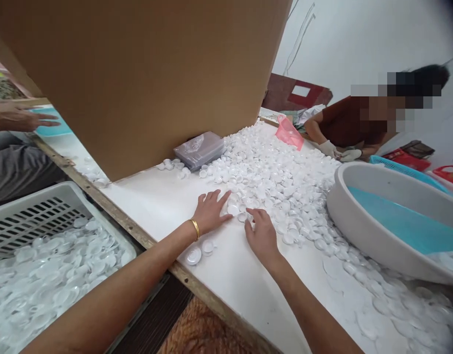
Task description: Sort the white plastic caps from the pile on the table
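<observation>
A wide heap of small white plastic caps (274, 182) covers the white table (163, 201). My left hand (211, 212), with a gold bangle at the wrist, lies flat with fingers spread at the near edge of the heap, fingertips on a few caps. Beside it my right hand (261, 233) rests palm down, its fingers curled onto caps at the heap's edge. Two loose caps (200, 250) lie near my left wrist by the table's edge.
A big cardboard box (145, 73) stands at the back left, a wrapped grey packet (200, 150) against it. A white crate (45, 255) of caps sits low left. A white basin (388, 216) is on the right. One person sits across the table; another's hand (16, 118) shows far left.
</observation>
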Motion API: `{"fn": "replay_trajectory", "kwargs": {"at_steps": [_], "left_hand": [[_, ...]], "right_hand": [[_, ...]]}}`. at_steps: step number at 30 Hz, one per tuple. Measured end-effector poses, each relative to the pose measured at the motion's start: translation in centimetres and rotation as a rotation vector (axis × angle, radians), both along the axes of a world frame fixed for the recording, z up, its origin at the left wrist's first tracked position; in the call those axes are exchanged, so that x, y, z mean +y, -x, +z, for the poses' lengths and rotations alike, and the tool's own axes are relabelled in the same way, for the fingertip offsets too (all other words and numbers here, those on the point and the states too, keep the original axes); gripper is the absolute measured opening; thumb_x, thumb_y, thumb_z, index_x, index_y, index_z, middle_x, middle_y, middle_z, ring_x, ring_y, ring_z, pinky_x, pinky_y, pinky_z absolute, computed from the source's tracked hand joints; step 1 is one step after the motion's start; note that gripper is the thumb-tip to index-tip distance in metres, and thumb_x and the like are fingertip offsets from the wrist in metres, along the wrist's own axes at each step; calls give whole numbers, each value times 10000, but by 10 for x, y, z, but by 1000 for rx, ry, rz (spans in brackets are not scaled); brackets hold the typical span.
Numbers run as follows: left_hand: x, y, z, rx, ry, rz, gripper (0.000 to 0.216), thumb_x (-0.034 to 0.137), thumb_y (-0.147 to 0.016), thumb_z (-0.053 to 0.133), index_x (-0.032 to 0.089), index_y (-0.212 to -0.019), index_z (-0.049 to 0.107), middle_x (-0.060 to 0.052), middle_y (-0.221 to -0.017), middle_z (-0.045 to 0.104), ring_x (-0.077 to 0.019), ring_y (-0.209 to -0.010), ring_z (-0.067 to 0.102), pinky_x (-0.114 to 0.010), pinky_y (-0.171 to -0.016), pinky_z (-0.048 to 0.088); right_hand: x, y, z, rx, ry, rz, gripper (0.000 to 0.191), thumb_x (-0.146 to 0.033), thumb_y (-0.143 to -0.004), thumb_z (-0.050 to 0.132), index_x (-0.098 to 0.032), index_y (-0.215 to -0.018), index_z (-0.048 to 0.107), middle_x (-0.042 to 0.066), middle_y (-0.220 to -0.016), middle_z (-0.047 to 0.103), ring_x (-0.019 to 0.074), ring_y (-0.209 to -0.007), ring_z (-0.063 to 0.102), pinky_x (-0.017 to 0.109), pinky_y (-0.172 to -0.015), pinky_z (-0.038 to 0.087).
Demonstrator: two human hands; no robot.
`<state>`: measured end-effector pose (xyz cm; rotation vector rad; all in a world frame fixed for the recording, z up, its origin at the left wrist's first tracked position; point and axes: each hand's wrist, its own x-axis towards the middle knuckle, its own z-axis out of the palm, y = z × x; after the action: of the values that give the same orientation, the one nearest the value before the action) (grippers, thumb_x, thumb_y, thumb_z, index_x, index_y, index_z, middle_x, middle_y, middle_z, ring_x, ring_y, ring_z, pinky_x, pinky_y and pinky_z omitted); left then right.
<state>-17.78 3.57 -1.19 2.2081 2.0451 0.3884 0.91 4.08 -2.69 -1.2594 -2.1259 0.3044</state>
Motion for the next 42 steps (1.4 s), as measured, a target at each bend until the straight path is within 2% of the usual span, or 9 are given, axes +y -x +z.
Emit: {"fn": "replay_trajectory", "kwargs": {"at_steps": [4, 9, 14, 21, 27, 30, 34, 37, 42], "left_hand": [[-17, -1, 1, 93, 7, -2, 444, 407, -828, 473, 262, -1248, 492, -106, -1300, 464, -273, -1179, 394, -456, -961, 286], [-46, 3, 13, 82, 39, -13, 427, 455, -793, 526, 317, -1197, 528, -78, -1191, 511, -266, -1085, 437, -439, -873, 352], [-31, -16, 16, 62, -38, -28, 448, 422, -798, 536, 331, -1234, 489, -78, -1168, 479, -257, -1062, 418, -426, -860, 360], [-20, -25, 15, 120, -51, -57, 214, 264, -801, 521, 238, -994, 610, -93, -1086, 524, -262, -1022, 441, -410, -828, 367], [-44, 0, 17, -66, 70, -18, 183, 289, -815, 488, 232, -948, 600, -29, -961, 625, -208, -915, 548, -398, -840, 378], [-55, 12, 24, -219, 95, 15, 250, 351, -852, 436, 235, -990, 611, -25, -1022, 629, -186, -960, 557, -362, -882, 393], [-78, 34, 39, -177, 182, -44, 558, 538, -777, 520, 325, -1287, 439, -62, -1357, 417, -257, -1251, 356, -457, -1019, 285], [-97, 51, 44, -72, 323, -104, 898, 622, -631, 629, 370, -1393, 225, -111, -1460, 229, -351, -1315, 214, -570, -1009, 234], [-107, 59, 34, -124, 359, -96, 1036, 572, -610, 671, 295, -1431, 103, -135, -1392, 294, -315, -1268, 287, -488, -1020, 291]], "right_hand": [[-3, 0, -7, -103, -28, 36, 361, -162, -800, 474, -154, -1153, 548, 122, -1074, 546, 255, -1027, 494, 390, -806, 479], [-1, -8, -8, -74, -5, 35, 237, -173, -795, 513, -159, -1013, 605, 106, -1052, 556, 239, -986, 507, 368, -793, 484], [0, -10, -8, -30, -18, 34, 238, -162, -805, 500, -171, -1021, 599, 101, -1031, 557, 237, -988, 505, 377, -811, 472], [2, -18, -8, -56, -19, 35, 192, -104, -813, 463, -187, -858, 630, 90, -927, 582, 236, -917, 507, 372, -765, 471], [0, -18, -4, 18, -42, 46, 218, -124, -837, 437, -174, -923, 631, 87, -943, 584, 228, -925, 515, 362, -774, 469], [-13, -12, 4, 62, -15, 200, 255, -155, -856, 422, -164, -1025, 613, 96, -1029, 579, 211, -993, 513, 351, -843, 459], [-37, 2, 8, -41, 163, 517, 695, -383, -759, 616, -189, -1367, 338, 136, -1389, 363, 277, -1234, 377, 440, -981, 377], [-45, 15, 3, -142, 262, 569, 1099, -503, -577, 741, -236, -1439, 114, 167, -1487, 150, 356, -1309, 251, 531, -991, 320], [-37, 38, -4, -140, 249, 560, 1159, -482, -526, 777, -192, -1438, 123, 192, -1453, 226, 350, -1292, 270, 507, -998, 321]]}}
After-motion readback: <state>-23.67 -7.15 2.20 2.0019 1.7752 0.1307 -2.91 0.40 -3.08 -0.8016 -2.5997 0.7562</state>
